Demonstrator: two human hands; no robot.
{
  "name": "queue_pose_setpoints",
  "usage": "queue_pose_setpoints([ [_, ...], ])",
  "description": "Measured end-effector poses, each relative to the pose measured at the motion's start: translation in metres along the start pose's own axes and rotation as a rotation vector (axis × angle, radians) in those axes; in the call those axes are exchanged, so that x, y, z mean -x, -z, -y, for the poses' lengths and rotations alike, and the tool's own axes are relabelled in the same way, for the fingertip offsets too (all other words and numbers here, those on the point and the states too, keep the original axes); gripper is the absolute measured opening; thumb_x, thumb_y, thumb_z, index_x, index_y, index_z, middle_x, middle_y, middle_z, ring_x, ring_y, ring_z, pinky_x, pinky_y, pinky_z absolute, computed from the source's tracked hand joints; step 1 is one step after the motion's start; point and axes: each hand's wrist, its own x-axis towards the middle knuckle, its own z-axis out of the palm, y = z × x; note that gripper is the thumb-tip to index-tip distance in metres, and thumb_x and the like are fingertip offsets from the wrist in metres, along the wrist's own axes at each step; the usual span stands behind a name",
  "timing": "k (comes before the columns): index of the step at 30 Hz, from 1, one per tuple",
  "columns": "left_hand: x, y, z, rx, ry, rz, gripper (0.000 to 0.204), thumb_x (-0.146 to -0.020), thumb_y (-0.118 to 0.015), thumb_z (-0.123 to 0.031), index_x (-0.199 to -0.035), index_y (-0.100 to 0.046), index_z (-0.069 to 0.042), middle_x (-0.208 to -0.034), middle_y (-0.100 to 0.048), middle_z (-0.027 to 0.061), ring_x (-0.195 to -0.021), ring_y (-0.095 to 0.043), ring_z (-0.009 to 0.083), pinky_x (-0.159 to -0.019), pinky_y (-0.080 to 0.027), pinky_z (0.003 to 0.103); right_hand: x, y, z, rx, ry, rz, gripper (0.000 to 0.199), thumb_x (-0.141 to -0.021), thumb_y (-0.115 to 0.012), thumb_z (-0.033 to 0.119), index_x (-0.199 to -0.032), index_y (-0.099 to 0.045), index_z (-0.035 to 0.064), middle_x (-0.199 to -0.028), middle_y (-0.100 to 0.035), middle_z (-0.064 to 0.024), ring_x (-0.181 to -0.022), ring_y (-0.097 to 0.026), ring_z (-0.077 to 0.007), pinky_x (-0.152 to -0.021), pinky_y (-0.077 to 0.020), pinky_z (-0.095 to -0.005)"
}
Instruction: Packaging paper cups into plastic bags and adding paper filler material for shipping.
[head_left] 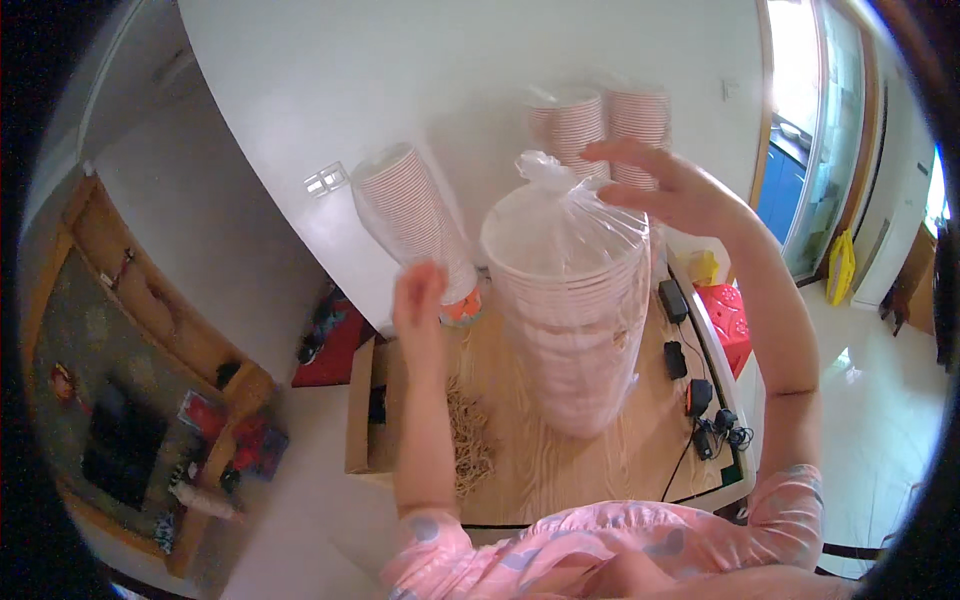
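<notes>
A tall stack of large white paper tubs, nested together in a clear plastic bag, stands on the wooden table in front of me. The bag's gathered top sticks up in a twisted tuft. My right hand is over the right side of the bag's top, fingers stretched out and apart; whether the fingertips touch the plastic is unclear. To the left of the stack, my left hand is raised and smeared by motion, so its fingers cannot be made out. Behind it leans another bagged stack of cups.
Two more bagged cup stacks stand against the wall. Black power adapters with cables lie along the table's right edge. Left of the stack are brown shredded strands and an open cardboard box. A red stool stands beyond the right edge.
</notes>
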Motion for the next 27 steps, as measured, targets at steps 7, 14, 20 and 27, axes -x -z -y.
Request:
queue_pose_setpoints([
  [7,0.155,0.059,0.216,-0.078,0.285,-0.162,0.012,-0.086,-0.057,-0.011,-0.096,-0.057,-0.005,-0.088,-0.059,0.0,-0.083,-0.054,0.0103,-0.077,-0.043,0.025,-0.037,-0.035,0.003,0.007,0.041,0.223,0.039,-0.081,-0.067,0.025,-0.115,-0.06,0.0055,-0.114,-0.059,-0.0092,-0.107,-0.053,-0.0199,-0.093,-0.0399,-0.0313],
  [14,0.254,0.078,0.302,-0.635,0.407,-0.086,0.016,-0.079,-0.06,-0.008,-0.094,-0.058,-0.004,-0.089,-0.059,0.0129,-0.086,-0.056,0.0248,-0.076,-0.044,0.034,-0.043,-0.045,-0.001,-0.139,0.007,-0.052,0.016,-0.079,-0.062,0.005,-0.094,-0.068,0.005,-0.086,-0.068,-0.0026,-0.08,-0.057,-0.0076,-0.072,-0.0467,-0.0258],
  [20,0.285,0.077,0.309,-0.999,0.289,0.087,0.029,-0.074,-0.059,-0.007,-0.102,-0.055,-0.003,-0.096,-0.055,0.0181,-0.095,-0.051,0.0349,-0.083,-0.039,0.046,-0.082,-0.053,-0.029,-0.155,0.006,-0.119,0.014,-0.081,-0.06,0.004,-0.093,-0.067,-0.0011,-0.083,-0.065,-0.0016,-0.081,-0.056,-0.0073,-0.074,-0.0471,-0.0242],
  [27,0.328,0.08,0.347,-1.194,0.163,0.116,0.043,-0.077,-0.057,-0.014,-0.118,-0.049,-0.003,-0.124,-0.046,0.0202,-0.115,-0.04,0.0397,-0.095,-0.035,0.047,-0.168,-0.06,-0.04,0.009,-0.036,-0.106,0.016,-0.083,-0.06,0.013,-0.078,-0.063,-0.002,-0.072,-0.063,-0.0019,-0.071,-0.055,-0.0081,-0.071,-0.0462,-0.0253],
])
